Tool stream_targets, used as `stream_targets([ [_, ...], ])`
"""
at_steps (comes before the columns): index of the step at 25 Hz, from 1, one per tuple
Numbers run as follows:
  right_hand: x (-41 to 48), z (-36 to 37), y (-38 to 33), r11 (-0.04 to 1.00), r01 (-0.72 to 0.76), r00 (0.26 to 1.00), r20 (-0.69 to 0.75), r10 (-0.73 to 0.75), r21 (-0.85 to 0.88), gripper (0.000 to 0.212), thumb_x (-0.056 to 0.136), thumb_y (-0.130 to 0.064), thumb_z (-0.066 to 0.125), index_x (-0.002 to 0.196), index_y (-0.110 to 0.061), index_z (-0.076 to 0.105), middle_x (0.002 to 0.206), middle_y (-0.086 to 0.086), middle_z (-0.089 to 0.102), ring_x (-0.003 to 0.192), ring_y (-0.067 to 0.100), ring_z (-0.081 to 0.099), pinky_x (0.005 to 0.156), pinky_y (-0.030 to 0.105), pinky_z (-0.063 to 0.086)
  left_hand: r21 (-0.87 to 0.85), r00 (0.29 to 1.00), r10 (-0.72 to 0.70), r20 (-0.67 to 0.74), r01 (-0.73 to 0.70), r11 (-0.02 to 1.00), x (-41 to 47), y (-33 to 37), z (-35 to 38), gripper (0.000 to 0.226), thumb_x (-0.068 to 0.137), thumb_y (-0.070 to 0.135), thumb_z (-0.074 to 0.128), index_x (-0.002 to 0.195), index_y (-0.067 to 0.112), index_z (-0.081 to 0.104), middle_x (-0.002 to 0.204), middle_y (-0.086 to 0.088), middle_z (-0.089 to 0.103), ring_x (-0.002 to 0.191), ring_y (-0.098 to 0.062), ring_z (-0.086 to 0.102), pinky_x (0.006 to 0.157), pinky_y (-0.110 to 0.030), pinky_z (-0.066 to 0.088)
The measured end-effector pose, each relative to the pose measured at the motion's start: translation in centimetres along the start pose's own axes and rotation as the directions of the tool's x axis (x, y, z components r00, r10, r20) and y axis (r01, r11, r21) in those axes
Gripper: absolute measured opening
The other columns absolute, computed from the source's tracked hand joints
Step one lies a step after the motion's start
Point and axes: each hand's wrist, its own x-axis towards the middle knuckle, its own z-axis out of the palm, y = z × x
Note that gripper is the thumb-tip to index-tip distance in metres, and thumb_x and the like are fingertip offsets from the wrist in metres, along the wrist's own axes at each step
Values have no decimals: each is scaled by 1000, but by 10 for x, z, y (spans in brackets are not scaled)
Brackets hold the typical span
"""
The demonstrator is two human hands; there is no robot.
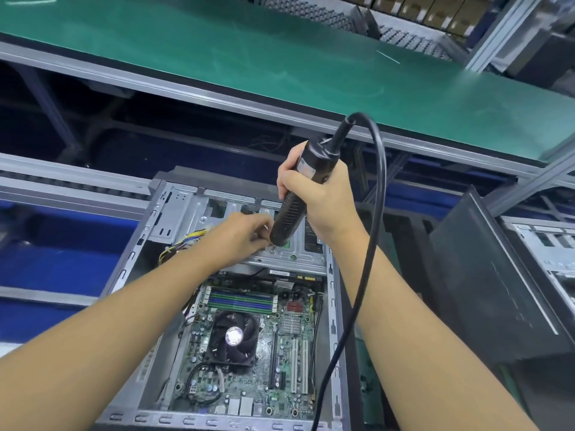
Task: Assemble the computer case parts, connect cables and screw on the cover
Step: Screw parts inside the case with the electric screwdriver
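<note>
An open computer case (130,259) lies flat below me, its motherboard (289,362) and CPU fan (233,335) exposed. A silver drive cage (183,213) fills the case's far end. My right hand (320,197) grips a black electric screwdriver (289,213), held nearly upright with its tip down on the cage. Its black cable (373,219) loops over my right forearm. My left hand (245,231) pinches something small at the driver's tip; the tip and whatever sits under it are hidden by my fingers.
A dark side panel (485,275) leans at the right, with another open case (541,241) behind it. Yellow and black wires (183,241) bunch at the cage's left. A green-topped shelf (280,57) runs overhead. Blue bins (62,250) sit at the left.
</note>
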Motion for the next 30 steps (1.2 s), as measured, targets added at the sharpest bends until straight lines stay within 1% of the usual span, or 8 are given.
stream_targets([
  [6, -2, 4, -2, 1000, 1, 1000, -1, -1, -2, 14, 82, -4, 59, 77, -16, 55, 69, 19, 56, 60, 23, 54, 64, 34, 52, -323, 900, -291, -325, 184, 928, -56, 18, 29, 19, 81, 10, 52, 69, 24, 51, 55, 4, 56, 48, -9, 46, 51, -18, 38],
  [11, -2, 8, -4, 999, 18, 999, 27, -17, -39, 13, 83, -4, 58, 76, -14, 54, 68, 21, 53, 61, 24, 53, 63, 37, 53, -811, 735, -678, -12, 390, 437, -68, 27, 71, 17, 88, 22, 58, 73, 16, 63, 69, -4, 68, 72, -26, 68, 65, -38, 59],
  [14, -4, 12, -3, 998, 17, 1000, 16, -16, -66, 9, 83, -4, 59, 78, -11, 56, 69, 20, 54, 61, 24, 54, 63, 39, 53, -762, 696, -718, 36, 484, 430, -57, 27, 77, 38, 77, 42, 64, 71, 4, 63, 73, -11, 70, 86, -33, 70, 87, -45, 57],
  [16, -4, 12, -3, 998, 15, 1000, 19, -14, -65, 9, 82, -4, 59, 77, -12, 56, 69, 22, 54, 61, 25, 54, 63, 41, 52, -812, 661, -734, 158, 509, 283, -53, 30, 79, 38, 80, 42, 73, 72, 9, 57, 77, -5, 70, 88, -27, 72, 87, -40, 57],
  [20, -4, 4, -2, 1000, 0, 999, -51, 0, -3, 14, 80, 1, 58, 73, -11, 55, 66, 23, 53, 61, 30, 52, 66, 43, 50, -880, 648, -651, 396, 471, -66, -41, 35, 80, 86, 82, 34, 77, 144, 2, 27, 117, -15, 58, 92, -19, 68, 109, -44, 43],
  [23, -3, 0, -2, 999, -10, 996, -86, 13, 37, 16, 80, 6, 57, 75, -10, 55, 66, 23, 53, 61, 31, 52, 66, 44, 49, -914, 646, -670, 367, 383, -132, -34, 33, 83, 92, 83, 20, 78, 148, -4, 18, 102, -17, 55, 91, -23, 67, 103, -39, 48],
  [27, -2, 13, -6, 996, 25, 999, 42, -21, -89, 9, 83, -2, 59, 77, -7, 55, 69, 23, 55, 63, 26, 55, 64, 41, 52, -932, 646, -696, 314, 351, -94, -34, 31, 88, 56, 81, 16, 79, 121, -5, 45, 109, -19, 56, 95, -27, 66, 78, -27, 57],
  [30, 0, 13, -7, 998, 2, 999, 48, 1, -61, 9, 82, -3, 58, 78, -10, 56, 68, 19, 58, 63, 22, 59, 64, 34, 53, -939, 647, -704, 293, 334, -84, -34, 31, 89, 39, 80, 14, 80, 97, 0, 48, 104, -16, 56, 86, -22, 65, 89, -36, 57],
])
